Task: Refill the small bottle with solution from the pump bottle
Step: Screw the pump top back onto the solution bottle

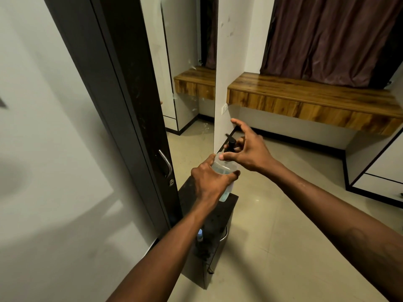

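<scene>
Clear, bluish-filled pump bottle (224, 166), body clasped in left hand (209, 182), black pump (231, 145) pinched by right hand (250, 151).

Dim warm indoor light, soft shadows on the left wall (54, 149), wide-angle bending at edges.
</scene>
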